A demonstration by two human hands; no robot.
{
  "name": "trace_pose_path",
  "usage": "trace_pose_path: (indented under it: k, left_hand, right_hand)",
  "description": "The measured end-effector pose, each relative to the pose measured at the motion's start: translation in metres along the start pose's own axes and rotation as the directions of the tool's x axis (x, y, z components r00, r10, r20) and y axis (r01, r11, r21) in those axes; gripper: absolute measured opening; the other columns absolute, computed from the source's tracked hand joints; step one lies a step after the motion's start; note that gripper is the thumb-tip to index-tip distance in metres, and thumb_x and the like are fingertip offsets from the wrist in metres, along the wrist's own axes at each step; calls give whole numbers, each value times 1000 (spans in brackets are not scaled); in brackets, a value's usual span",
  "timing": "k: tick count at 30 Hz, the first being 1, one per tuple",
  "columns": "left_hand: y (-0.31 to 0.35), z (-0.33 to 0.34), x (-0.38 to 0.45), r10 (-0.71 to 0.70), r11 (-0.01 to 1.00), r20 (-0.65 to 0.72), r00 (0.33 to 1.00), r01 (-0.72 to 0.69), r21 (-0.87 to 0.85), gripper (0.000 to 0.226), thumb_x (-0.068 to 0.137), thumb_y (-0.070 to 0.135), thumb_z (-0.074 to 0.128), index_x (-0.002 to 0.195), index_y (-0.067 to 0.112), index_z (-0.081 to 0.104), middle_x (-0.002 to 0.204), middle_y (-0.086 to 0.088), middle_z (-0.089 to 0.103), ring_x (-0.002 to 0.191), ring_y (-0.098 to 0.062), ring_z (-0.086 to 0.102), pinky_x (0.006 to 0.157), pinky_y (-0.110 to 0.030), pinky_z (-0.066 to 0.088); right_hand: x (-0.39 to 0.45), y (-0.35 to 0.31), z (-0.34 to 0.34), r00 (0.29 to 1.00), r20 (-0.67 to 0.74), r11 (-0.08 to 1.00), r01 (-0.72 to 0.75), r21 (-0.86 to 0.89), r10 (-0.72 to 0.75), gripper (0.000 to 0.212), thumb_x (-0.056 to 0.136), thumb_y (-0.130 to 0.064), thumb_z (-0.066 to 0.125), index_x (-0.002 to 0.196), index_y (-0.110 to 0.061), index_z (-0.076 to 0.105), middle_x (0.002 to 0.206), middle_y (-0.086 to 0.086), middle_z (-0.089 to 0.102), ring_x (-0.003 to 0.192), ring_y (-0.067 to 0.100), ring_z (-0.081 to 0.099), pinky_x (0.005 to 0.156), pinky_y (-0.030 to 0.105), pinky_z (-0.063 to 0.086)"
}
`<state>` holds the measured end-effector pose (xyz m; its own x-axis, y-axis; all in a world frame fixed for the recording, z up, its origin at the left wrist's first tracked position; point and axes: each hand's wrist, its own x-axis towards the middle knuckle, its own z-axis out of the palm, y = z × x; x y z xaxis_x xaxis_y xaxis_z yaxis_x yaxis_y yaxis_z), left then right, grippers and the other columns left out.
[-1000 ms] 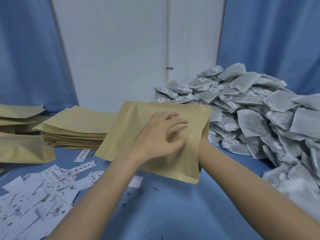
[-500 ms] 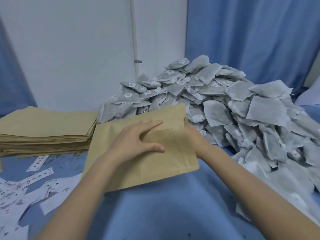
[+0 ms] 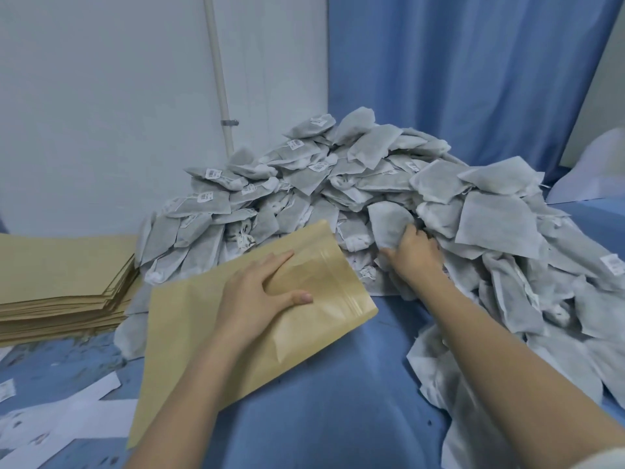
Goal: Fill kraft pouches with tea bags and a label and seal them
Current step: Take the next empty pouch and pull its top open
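A kraft pouch point(image 3: 189, 336) lies tilted over the blue table, its zip-strip mouth pointing right toward the tea bags. My left hand point(image 3: 260, 292) holds it near the mouth, thumb on top and fingers spread over the paper. My right hand point(image 3: 414, 252) reaches into the big heap of grey tea bags point(image 3: 389, 184) and grips one tea bag point(image 3: 389, 225) at the heap's front. White paper labels point(image 3: 57, 421) lie scattered at the lower left.
A stack of flat kraft pouches point(image 3: 64, 275) sits at the left. The blue table point(image 3: 338, 401) runs in front of me. A white wall and pipe point(image 3: 220, 79) stand behind, blue curtain at the right. More tea bags spill down the right side point(image 3: 541, 316).
My right hand left the pouch's far edge and moved right into the tea bag heap, taking hold of a bag. The view swung right, and the pouch tipped lower.
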<state>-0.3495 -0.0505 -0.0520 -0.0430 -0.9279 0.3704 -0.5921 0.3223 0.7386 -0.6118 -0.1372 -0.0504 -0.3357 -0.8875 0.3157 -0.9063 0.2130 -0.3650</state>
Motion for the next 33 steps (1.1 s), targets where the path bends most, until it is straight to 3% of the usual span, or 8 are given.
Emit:
trace_pose_path:
  k: [4, 7, 13, 16, 22, 26, 29, 33]
  left_hand:
    - [-2, 6, 6, -3, 999, -29, 1000, 3, 34, 75, 58, 53, 81, 127, 45, 55, 140, 8, 50, 131, -11, 40, 112, -39, 28]
    - [-3, 8, 9, -8, 1000, -45, 999, 9, 27, 75, 58, 55, 80, 128, 44, 54, 141, 8, 50, 133, -14, 38, 112, -41, 27]
    - [-3, 9, 6, -17, 1000, -49, 999, 17, 7, 81, 47, 68, 69, 125, 51, 52, 142, 11, 48, 136, -15, 34, 113, -43, 25]
    - [0, 12, 5, -8, 1000, -42, 999, 8, 6, 83, 43, 72, 66, 123, 55, 51, 143, 11, 46, 136, -15, 34, 113, -43, 24]
    - [-3, 7, 6, -23, 999, -72, 997, 20, -43, 75, 44, 71, 68, 117, 60, 51, 138, 15, 51, 132, -12, 37, 112, -42, 28]
    - [-6, 4, 6, -60, 998, -164, 985, 56, -32, 77, 48, 72, 65, 122, 57, 51, 141, 11, 48, 135, -14, 35, 113, -43, 27]
    - [-10, 0, 8, -99, 995, -226, 969, 99, -12, 81, 48, 73, 63, 125, 52, 52, 143, 8, 48, 135, -15, 35, 113, -44, 26]
    - [-17, -6, 11, -120, 993, -262, 958, 113, -40, 80, 48, 72, 66, 125, 50, 53, 142, 8, 49, 135, -14, 37, 113, -44, 27]
  right_hand:
    - [8, 11, 9, 996, -80, 997, -20, 76, 26, 43, 88, -15, 54, 125, 2, 40, 120, 25, 54, 116, 38, 48, 90, 40, 41]
    - [-4, 20, 4, 966, -207, 956, 202, 213, -158, 45, 82, -7, 57, 127, -12, 54, 109, 16, 63, 109, 34, 46, 87, 39, 41]
    - [-30, 10, -33, 630, -367, 682, 731, -17, -685, 48, 68, 8, 70, 102, -27, 74, 99, 1, 67, 90, 31, 53, 65, 33, 46]
    - [-40, -21, -34, 519, -273, 500, 854, 141, -810, 42, 67, 8, 72, 102, -15, 73, 106, 8, 64, 89, 29, 59, 70, 38, 51]
    - [-40, -32, -19, 716, 117, 359, 196, 912, -688, 45, 77, 8, 68, 112, -19, 64, 117, 0, 64, 105, 8, 62, 90, 21, 49]
    - [-18, -25, 0, 969, -7, 574, 152, 804, -248, 21, 87, -17, 62, 94, -36, 66, 92, -2, 70, 86, 14, 66, 83, 29, 55]
    - [-1, -45, 17, 953, 152, 617, 45, 786, -262, 18, 90, -37, 53, 103, -46, 61, 75, -13, 61, 66, 11, 56, 72, 26, 49]
    - [14, -81, 35, 910, 287, 642, -32, 766, -298, 33, 95, -42, 43, 122, -29, 58, 101, -14, 60, 103, 13, 55, 98, 34, 43]
